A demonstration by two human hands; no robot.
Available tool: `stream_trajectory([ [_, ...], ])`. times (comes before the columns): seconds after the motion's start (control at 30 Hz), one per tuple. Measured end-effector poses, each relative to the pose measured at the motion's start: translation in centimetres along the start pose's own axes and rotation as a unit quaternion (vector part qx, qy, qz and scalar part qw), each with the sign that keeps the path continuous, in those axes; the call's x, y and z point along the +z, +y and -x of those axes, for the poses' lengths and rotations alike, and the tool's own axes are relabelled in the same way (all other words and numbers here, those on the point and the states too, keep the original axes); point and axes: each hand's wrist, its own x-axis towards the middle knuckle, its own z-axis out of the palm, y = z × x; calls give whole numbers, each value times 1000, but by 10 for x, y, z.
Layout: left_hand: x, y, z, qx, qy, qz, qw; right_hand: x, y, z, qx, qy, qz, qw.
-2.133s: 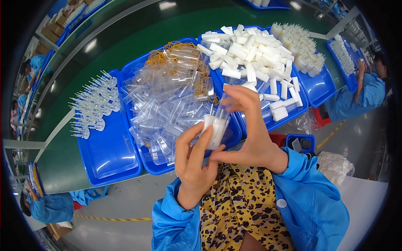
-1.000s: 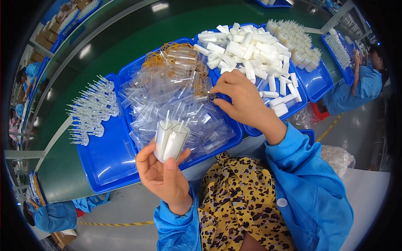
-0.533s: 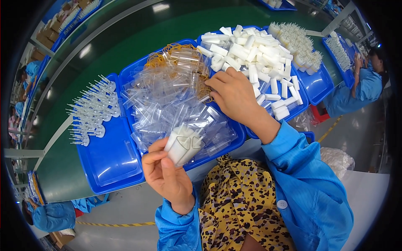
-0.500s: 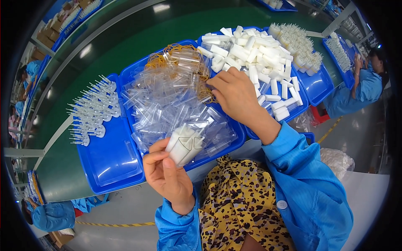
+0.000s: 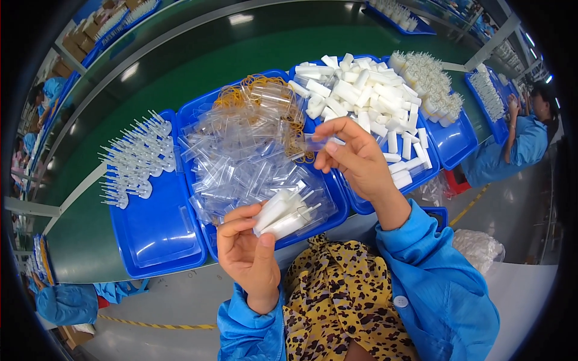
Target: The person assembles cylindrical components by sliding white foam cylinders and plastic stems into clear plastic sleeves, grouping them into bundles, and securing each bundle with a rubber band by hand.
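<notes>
Two bare hands are at work above the blue trays; the left hand (image 5: 250, 256) has its fingers and thumb pinched round the lower end of a white cluster (image 5: 280, 215), whose thin pale stems poke out toward the upper right; this cluster is tilted, held in front of a heap of clear plastic sleeves (image 5: 238, 171). The right hand (image 5: 361, 165) is raised beside that heap, thumb and forefinger brought together on what looks like a clear sleeve (image 5: 315, 143), though its outline is hard to make out against the things behind.

The cluster looks light, its white blocks probably a little soft, so a gentle hold at the base should suit it and spare the slender stems, which seem easy to bend; the sleeve looks thin, slick and springy, best taken by its side walls near one end, without squeezing it flat.

Yellow-orange bands (image 5: 235, 94) lie at the heap's far side; loose white blocks (image 5: 361, 90) fill the tray to its right.
</notes>
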Motion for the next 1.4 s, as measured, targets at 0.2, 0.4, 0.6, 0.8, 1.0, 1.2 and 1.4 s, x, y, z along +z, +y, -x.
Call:
stream_trajectory([
  [0.2, 6, 1, -1, 65, -38, -89, 993, -9, 5, 2, -23, -83, -235, 968],
  [0.4, 7, 0, 1, 124, -51, -172, 976, -7, 0, 8, 8, -67, -232, 970],
  [0.6, 15, -3, -1, 187, -74, -276, 940, 9, -38, 42, 15, -71, -33, 997],
  [0.8, 18, 0, 1, 236, -93, -341, 905, 18, -41, 43, -116, -90, 203, 968],
  [1.0, 24, 2, -2, 182, -112, -322, 922, 23, -37, 47, -153, -82, 204, 963],
  [1.2, 24, 3, -4, 110, -130, -276, 946, 22, -35, 48, -168, -98, 230, 953],
  [1.4, 21, -1, 0, 82, -114, -207, 968, 22, -27, 52, -127, -65, 205, 968],
])
